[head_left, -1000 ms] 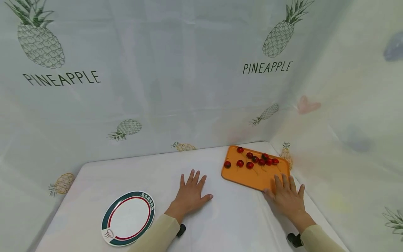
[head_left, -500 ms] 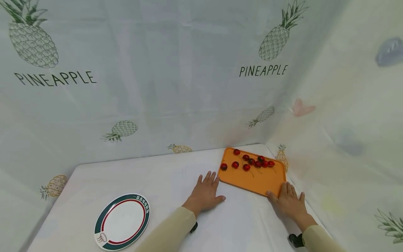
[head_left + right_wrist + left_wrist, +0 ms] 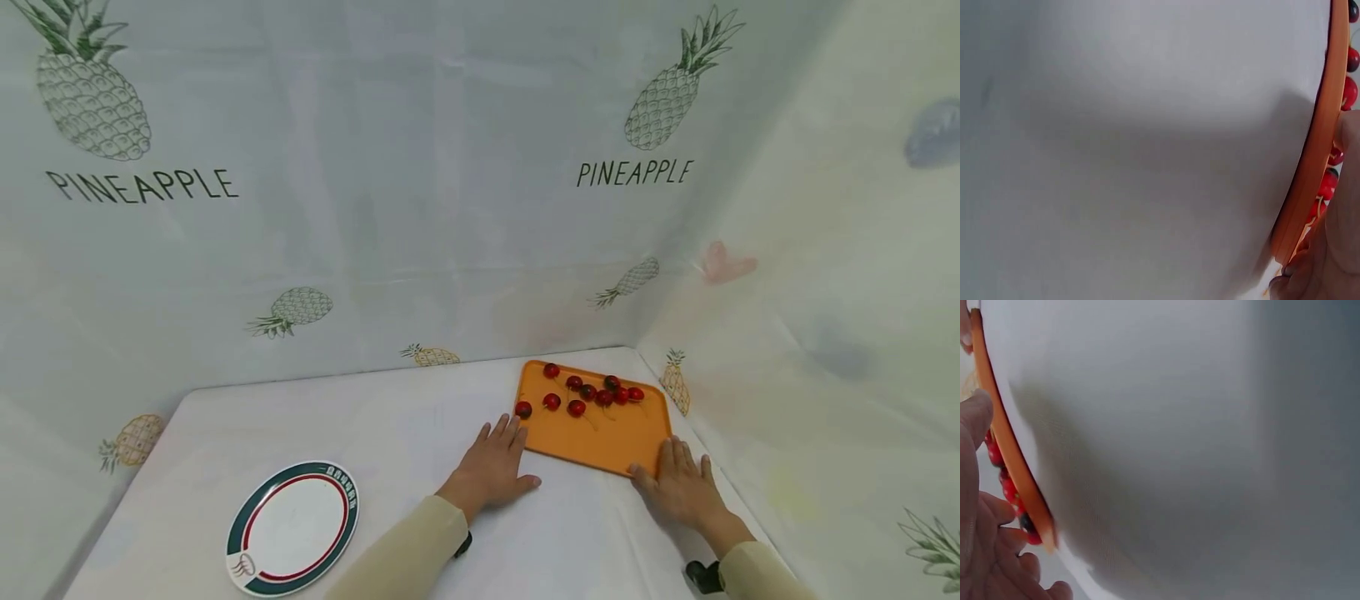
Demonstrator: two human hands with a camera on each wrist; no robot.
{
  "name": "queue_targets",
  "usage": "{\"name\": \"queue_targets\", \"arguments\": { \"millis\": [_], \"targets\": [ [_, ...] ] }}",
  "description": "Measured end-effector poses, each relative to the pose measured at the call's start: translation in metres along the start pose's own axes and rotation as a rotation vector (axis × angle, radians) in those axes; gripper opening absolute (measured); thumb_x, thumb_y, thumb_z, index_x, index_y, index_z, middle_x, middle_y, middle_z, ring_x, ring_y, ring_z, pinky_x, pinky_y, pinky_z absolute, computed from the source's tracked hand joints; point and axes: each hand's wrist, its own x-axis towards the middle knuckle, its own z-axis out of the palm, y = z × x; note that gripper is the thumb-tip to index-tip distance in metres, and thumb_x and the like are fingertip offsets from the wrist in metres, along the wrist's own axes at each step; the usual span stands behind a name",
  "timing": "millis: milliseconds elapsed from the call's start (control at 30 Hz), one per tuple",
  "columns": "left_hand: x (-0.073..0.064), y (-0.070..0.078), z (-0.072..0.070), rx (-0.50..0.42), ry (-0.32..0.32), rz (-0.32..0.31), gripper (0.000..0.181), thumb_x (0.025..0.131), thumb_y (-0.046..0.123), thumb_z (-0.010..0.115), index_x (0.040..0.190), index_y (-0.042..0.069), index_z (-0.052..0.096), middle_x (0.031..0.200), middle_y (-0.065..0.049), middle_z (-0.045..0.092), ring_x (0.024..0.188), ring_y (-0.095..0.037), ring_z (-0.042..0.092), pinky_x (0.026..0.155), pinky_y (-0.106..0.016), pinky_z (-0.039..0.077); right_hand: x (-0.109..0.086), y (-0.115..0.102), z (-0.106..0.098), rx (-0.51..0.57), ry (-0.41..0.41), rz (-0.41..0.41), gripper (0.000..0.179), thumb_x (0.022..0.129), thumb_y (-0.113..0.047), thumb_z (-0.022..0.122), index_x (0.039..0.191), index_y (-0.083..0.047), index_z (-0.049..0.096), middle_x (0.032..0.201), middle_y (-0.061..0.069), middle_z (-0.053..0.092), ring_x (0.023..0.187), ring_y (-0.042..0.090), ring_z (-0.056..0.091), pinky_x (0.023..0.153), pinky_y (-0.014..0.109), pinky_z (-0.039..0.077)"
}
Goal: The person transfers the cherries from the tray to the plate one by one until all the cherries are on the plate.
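An orange tray (image 3: 600, 442) lies at the right back of the table, with several red cherries (image 3: 576, 408) on its far half. My left hand (image 3: 487, 471) reaches the tray's near left corner with straight fingers; its thumb points right, just in front of the near edge in the head view. Around the near right corner, my right hand (image 3: 686, 492) holds the tray, fingers along the right edge and thumb on the near edge. The right wrist view shows that thumb (image 3: 1349, 134) over the rim; only part of each hand appears in the wrist views.
A white plate (image 3: 300, 527) with a green and red rim stands on the left of the white table (image 3: 397, 425). Pineapple-printed curtain (image 3: 405, 208) hangs behind and along the right side, close to the tray.
My left hand has come right to the tray's left corner. My right hand has settled on the right corner, and the tray has slid slightly left and toward me.
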Motion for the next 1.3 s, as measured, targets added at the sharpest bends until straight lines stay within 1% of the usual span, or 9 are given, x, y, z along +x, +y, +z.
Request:
{"name": "queue_targets", "arguments": {
  "millis": [100,267,400,500,667,867,1033,1233,1300],
  "targets": [
    [-0.014,-0.005,0.000,-0.015,-0.033,-0.008,0.093,0.100,0.073,0.049,0.168,0.013,0.029,0.176,-0.006,0.021,0.164,-0.026,0.015,0.132,-0.050,0.023,0.000,-0.010,0.005,-0.003,0.011,-0.050,0.107,0.105,-0.068,0.040,0.155,0.024,0.017,0.162,0.047,0.012,0.150,0.065,0.012,0.119,0.082,0.000],
    [-0.041,-0.014,-0.001,-0.032,-0.085,-0.021,0.092,0.100,0.074,0.047,0.167,0.013,0.031,0.176,-0.006,0.023,0.164,-0.026,0.016,0.131,-0.050,0.024,-0.003,-0.026,0.012,0.020,0.040,-0.130,0.101,0.106,-0.064,0.045,0.156,0.021,0.023,0.164,0.043,0.016,0.151,0.063,0.015,0.119,0.081,0.003],
    [-0.065,-0.022,0.002,-0.027,-0.086,-0.018,0.092,0.099,0.075,0.046,0.166,0.012,0.033,0.175,-0.006,0.025,0.163,-0.027,0.019,0.130,-0.049,0.027,-0.004,-0.041,0.015,0.011,0.048,-0.181,0.099,0.106,-0.063,0.047,0.156,0.019,0.027,0.165,0.041,0.019,0.152,0.062,0.018,0.120,0.079,0.006],
    [-0.082,-0.027,0.004,-0.032,-0.074,-0.024,0.092,0.099,0.074,0.048,0.165,0.011,0.035,0.174,-0.007,0.028,0.163,-0.028,0.020,0.130,-0.049,0.029,-0.004,-0.052,0.017,-0.009,0.054,-0.218,0.098,0.105,-0.063,0.048,0.156,0.019,0.030,0.164,0.040,0.022,0.152,0.061,0.021,0.120,0.079,0.009],
    [-0.107,-0.032,0.005,-0.060,-0.069,-0.044,0.091,0.099,0.073,0.051,0.164,0.010,0.037,0.173,-0.009,0.030,0.162,-0.029,0.021,0.129,-0.050,0.029,-0.003,-0.067,0.019,-0.044,0.061,-0.271,0.096,0.105,-0.062,0.050,0.155,0.018,0.033,0.164,0.039,0.026,0.152,0.059,0.024,0.122,0.077,0.012],
    [-0.135,-0.034,0.010,-0.099,-0.051,-0.056,0.091,0.099,0.072,0.051,0.164,0.010,0.038,0.172,-0.011,0.031,0.162,-0.031,0.022,0.128,-0.053,0.030,-0.006,-0.079,0.024,-0.061,0.067,-0.317,0.097,0.103,-0.063,0.052,0.155,0.017,0.035,0.163,0.038,0.030,0.152,0.057,0.027,0.122,0.076,0.015],
    [-0.158,-0.036,0.015,-0.136,-0.077,-0.072,0.093,0.097,0.076,0.049,0.164,0.013,0.037,0.173,-0.008,0.030,0.163,-0.030,0.021,0.128,-0.055,0.030,-0.015,-0.090,0.030,-0.049,0.066,-0.331,0.099,0.102,-0.065,0.054,0.155,0.016,0.035,0.163,0.037,0.030,0.152,0.056,0.028,0.122,0.076,0.017],
    [-0.187,-0.039,0.018,-0.129,-0.067,-0.076,0.093,0.097,0.076,0.050,0.163,0.012,0.040,0.172,-0.008,0.033,0.162,-0.030,0.024,0.127,-0.054,0.033,-0.029,-0.106,0.038,-0.067,0.078,-0.339,0.101,0.100,-0.068,0.055,0.154,0.015,0.038,0.162,0.036,0.034,0.151,0.055,0.032,0.122,0.075,0.020],
    [-0.194,-0.040,0.018,-0.131,-0.075,-0.084,0.093,0.096,0.076,0.052,0.163,0.012,0.041,0.171,-0.007,0.035,0.161,-0.029,0.025,0.127,-0.054,0.033,-0.033,-0.111,0.041,-0.069,0.081,-0.344,0.100,0.100,-0.068,0.055,0.154,0.015,0.039,0.162,0.036,0.034,0.151,0.055,0.032,0.122,0.075,0.021]
  ]
}}
